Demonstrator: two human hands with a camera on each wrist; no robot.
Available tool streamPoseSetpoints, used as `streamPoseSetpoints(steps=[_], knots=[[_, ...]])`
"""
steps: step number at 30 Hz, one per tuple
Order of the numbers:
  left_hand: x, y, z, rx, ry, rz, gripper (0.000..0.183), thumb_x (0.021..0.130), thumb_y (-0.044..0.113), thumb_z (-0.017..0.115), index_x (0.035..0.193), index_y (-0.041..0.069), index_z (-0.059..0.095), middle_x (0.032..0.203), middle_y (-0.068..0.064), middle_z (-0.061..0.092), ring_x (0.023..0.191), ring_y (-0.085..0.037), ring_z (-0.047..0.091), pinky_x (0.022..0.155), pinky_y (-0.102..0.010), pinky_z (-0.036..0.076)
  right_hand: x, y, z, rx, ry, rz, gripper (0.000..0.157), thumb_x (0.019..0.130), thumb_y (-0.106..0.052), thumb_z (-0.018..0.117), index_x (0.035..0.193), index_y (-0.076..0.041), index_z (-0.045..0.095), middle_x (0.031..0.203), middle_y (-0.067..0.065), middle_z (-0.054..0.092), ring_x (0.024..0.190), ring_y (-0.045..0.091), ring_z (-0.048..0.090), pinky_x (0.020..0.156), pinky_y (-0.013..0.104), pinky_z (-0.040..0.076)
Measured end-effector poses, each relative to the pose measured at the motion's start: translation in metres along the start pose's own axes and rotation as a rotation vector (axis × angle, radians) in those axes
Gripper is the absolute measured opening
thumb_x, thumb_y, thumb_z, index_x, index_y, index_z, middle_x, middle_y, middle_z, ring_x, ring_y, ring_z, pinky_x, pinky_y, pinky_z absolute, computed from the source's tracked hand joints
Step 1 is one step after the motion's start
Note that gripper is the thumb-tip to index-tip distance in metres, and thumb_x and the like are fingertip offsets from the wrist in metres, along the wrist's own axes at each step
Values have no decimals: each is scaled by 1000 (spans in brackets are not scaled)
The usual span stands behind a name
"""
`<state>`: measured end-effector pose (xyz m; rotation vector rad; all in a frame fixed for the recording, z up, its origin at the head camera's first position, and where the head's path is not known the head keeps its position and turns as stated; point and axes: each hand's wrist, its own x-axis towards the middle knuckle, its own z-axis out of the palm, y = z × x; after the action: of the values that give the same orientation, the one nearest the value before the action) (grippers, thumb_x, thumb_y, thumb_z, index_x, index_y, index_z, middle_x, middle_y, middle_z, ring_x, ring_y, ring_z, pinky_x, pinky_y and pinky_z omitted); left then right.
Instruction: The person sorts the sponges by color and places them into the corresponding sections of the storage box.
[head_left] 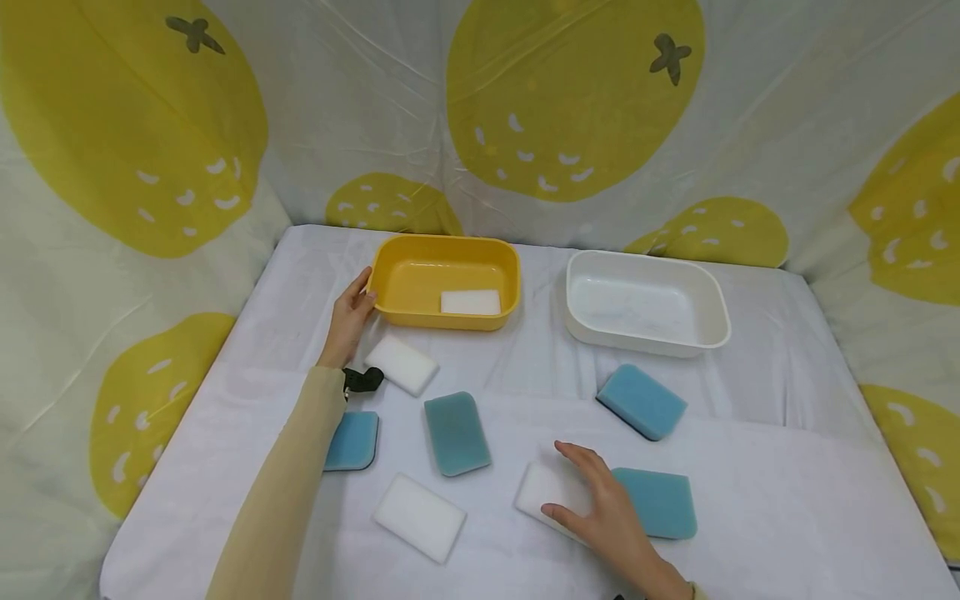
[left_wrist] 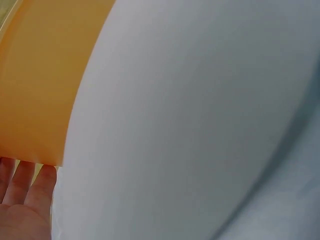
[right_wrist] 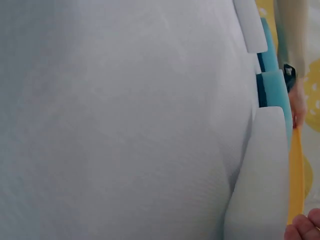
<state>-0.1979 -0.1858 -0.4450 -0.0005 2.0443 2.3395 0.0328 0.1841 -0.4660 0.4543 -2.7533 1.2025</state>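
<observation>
Right hand (head_left: 607, 521) nearest: thumb and fingers spread wide above white sponge (head_left: 542, 492); cannot tell whether touching. Teal sponge (head_left: 665, 504) just right of that hand, blue sponge (head_left: 642, 402) farther ahead, second white sponge (head_left: 420, 517) to its left. Left hand (head_left: 348, 321): fingers extended, touching end of yellow tub (head_left: 408, 283), just right of it. White block (head_left: 470, 302) inside. White tub (head_left: 637, 304) on desk (head_left: 772, 358), well ahead of right hand.

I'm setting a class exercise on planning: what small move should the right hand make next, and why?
Perhaps pinch the white sponge under the right hand: that hand is open over it, while the left hand touches the yellow tub, where another white sponge lies.
</observation>
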Motion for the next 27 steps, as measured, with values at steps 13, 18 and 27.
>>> streamPoseSetpoints(steps=[13,18,27], knots=[[1,0,0,11,7,-2,53,101,-2,40,150,1,23,157,-12,19,138,-32,29,109,-41,29,-12,2,-1,-125,-60,-27,82,64,-24,89,134,-8,52,129,1,52,113,19,53,94,24,44],[1,-1,0,15,3,-4,52,101,0,40,151,2,23,157,-12,19,138,-31,29,109,-40,29,-12,-3,-1,-132,-135,66,81,64,-20,89,135,-7,52,128,4,52,113,22,53,90,43,49],[0,-3,-1,15,-5,3,53,101,0,40,151,2,23,157,-12,19,138,-31,29,109,-40,29,-12,-5,-1,-158,-178,104,74,66,-20,88,131,-7,55,125,5,54,112,23,54,90,43,49]])
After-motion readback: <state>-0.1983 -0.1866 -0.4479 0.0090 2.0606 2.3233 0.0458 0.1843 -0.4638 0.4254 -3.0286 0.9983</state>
